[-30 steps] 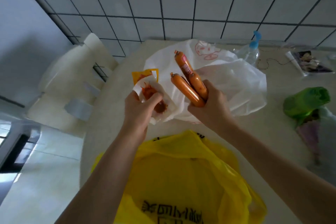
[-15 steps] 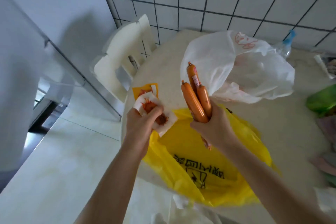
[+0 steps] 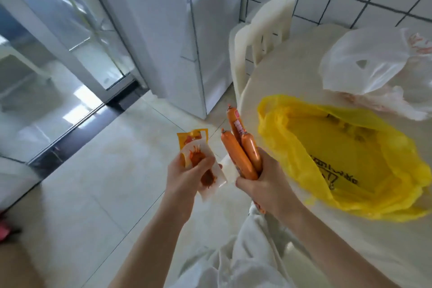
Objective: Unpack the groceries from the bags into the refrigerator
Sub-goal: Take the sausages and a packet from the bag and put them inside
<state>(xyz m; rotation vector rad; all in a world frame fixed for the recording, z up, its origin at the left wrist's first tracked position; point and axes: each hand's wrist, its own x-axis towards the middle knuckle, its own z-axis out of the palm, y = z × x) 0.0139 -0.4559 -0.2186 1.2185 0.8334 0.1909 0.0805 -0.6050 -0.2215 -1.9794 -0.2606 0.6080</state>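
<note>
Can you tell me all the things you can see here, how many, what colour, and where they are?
sausages: three, orange, in the right hand
sauce packets: two or so, orange and white, in the left hand
yellow bag: one, on the table
white bag: one, on the table behind the yellow bag
table: one, cream, right
chair: one, white, beside the table
refrigerator: one, white, doors closed, ahead
left hand: grips packets
right hand: grips sausages

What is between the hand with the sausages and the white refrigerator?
In the head view, only bare floor tiles lie between the right hand, which holds the sausages, and the closed refrigerator. The left hand with sauce packets is beside it.
</note>
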